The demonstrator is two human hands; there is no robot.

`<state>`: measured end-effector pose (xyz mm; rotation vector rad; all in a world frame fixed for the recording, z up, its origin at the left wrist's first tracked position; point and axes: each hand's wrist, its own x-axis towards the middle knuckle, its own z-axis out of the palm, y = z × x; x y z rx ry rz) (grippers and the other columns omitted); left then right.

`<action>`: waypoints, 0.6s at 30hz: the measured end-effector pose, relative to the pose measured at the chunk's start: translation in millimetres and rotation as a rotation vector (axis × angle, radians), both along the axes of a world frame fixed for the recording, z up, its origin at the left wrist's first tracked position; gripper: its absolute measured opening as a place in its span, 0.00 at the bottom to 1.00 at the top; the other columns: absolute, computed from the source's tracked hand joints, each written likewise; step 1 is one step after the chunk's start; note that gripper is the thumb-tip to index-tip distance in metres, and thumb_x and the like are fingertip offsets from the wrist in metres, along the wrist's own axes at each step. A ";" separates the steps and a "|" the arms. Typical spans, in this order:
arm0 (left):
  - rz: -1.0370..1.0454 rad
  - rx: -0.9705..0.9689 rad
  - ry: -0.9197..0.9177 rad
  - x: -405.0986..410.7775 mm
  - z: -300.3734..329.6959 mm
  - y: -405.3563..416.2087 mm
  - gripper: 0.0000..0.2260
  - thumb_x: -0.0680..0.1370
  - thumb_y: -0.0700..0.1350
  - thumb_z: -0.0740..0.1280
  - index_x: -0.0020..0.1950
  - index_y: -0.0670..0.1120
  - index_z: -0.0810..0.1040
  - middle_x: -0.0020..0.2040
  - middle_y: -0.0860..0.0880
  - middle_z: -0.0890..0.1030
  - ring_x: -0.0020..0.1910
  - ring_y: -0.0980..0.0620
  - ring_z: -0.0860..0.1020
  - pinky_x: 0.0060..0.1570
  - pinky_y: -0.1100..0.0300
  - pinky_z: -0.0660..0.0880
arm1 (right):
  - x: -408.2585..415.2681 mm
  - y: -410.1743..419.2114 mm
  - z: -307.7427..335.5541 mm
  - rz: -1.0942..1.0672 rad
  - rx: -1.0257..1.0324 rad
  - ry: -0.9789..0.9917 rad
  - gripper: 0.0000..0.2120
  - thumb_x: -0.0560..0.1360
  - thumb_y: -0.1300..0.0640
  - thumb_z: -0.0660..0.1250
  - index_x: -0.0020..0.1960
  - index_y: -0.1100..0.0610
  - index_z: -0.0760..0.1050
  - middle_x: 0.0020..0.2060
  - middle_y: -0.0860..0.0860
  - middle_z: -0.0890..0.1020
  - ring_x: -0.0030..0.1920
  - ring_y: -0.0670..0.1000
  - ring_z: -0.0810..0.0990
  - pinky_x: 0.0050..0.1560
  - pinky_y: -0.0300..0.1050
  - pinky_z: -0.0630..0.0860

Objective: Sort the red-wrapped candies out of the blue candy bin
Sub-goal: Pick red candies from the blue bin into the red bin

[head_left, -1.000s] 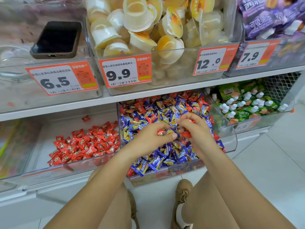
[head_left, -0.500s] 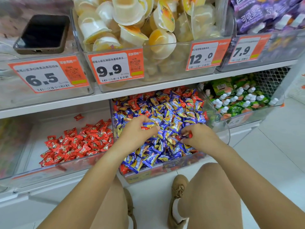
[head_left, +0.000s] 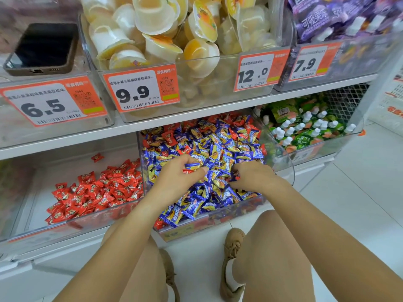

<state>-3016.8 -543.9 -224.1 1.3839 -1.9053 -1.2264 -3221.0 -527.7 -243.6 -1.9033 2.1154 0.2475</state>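
A clear bin (head_left: 218,216) on the lower shelf is heaped with blue-and-yellow wrapped candies (head_left: 218,149). Red-wrapped candies (head_left: 237,125) are mixed in, mostly along its back. Both hands are down in this pile. My left hand (head_left: 176,179) has its fingers curled and pinches a red candy (head_left: 187,171) against the thumb. My right hand (head_left: 254,175) is curled into the candies with bits of red wrapper (head_left: 236,177) showing at its fingertips. To the left, a second clear bin (head_left: 65,228) holds a pile of red candies (head_left: 98,190).
A single red candy (head_left: 97,157) lies at the back of the left bin. A bin of green pouches (head_left: 305,129) stands to the right. Above are jelly cups (head_left: 174,35), purple packs (head_left: 340,16) and a phone (head_left: 43,49). My knees and shoes (head_left: 233,243) are below on white floor.
My hands were touching over the middle of the blue pile; they have drawn apart, the right hand moving right and nearer the front. The left hand has stayed near the centre.
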 end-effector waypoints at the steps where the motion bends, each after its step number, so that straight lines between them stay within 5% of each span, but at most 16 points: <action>1: 0.000 0.006 -0.001 -2.6 -1.2 0.3 0.08 0.75 0.55 0.69 0.46 0.53 0.72 0.47 0.49 0.83 0.52 0.41 0.79 0.49 0.46 0.74 | -0.2 1.6 -1.7 -0.009 -0.020 -0.016 0.21 0.75 0.42 0.65 0.62 0.54 0.73 0.51 0.52 0.78 0.51 0.55 0.77 0.41 0.45 0.70; 4: -0.010 0.016 0.007 -8.8 -2.2 2.7 0.10 0.75 0.55 0.68 0.51 0.52 0.73 0.54 0.45 0.81 0.52 0.32 0.76 0.46 0.47 0.73 | 4.5 3.1 -13.0 -0.079 -0.126 -0.057 0.16 0.73 0.43 0.66 0.50 0.55 0.75 0.38 0.51 0.77 0.43 0.55 0.76 0.38 0.44 0.71; 7: -0.027 -0.016 -0.027 -12.6 -2.0 5.7 0.13 0.75 0.56 0.68 0.53 0.50 0.72 0.48 0.46 0.81 0.37 0.47 0.72 0.39 0.54 0.69 | 8.9 4.3 -20.2 -0.138 -0.190 -0.007 0.19 0.74 0.44 0.66 0.35 0.55 0.64 0.29 0.49 0.69 0.37 0.54 0.73 0.32 0.42 0.68; 10: -0.019 -0.052 -0.057 -10.6 -3.1 6.4 0.13 0.75 0.56 0.68 0.53 0.50 0.73 0.50 0.47 0.81 0.44 0.51 0.74 0.43 0.58 0.67 | 1.9 3.8 -16.2 -0.155 -0.239 -0.029 0.15 0.74 0.47 0.66 0.37 0.56 0.68 0.29 0.49 0.70 0.36 0.54 0.73 0.28 0.40 0.62; 14: -0.025 -0.086 -0.082 -8.5 -3.1 5.2 0.13 0.75 0.57 0.67 0.52 0.50 0.73 0.53 0.48 0.80 0.48 0.52 0.73 0.46 0.58 0.66 | -25.5 9.8 -8.2 -0.256 -0.338 -0.300 0.10 0.75 0.53 0.66 0.38 0.56 0.73 0.27 0.50 0.72 0.35 0.56 0.74 0.30 0.43 0.64; 18: -0.054 -0.134 -0.145 -18.1 -4.1 5.8 0.12 0.76 0.57 0.67 0.51 0.51 0.72 0.47 0.49 0.80 0.46 0.50 0.76 0.44 0.56 0.70 | -48.4 20.9 -0.9 -0.324 -0.393 -0.563 0.12 0.75 0.52 0.68 0.36 0.57 0.77 0.22 0.46 0.70 0.26 0.45 0.69 0.29 0.42 0.62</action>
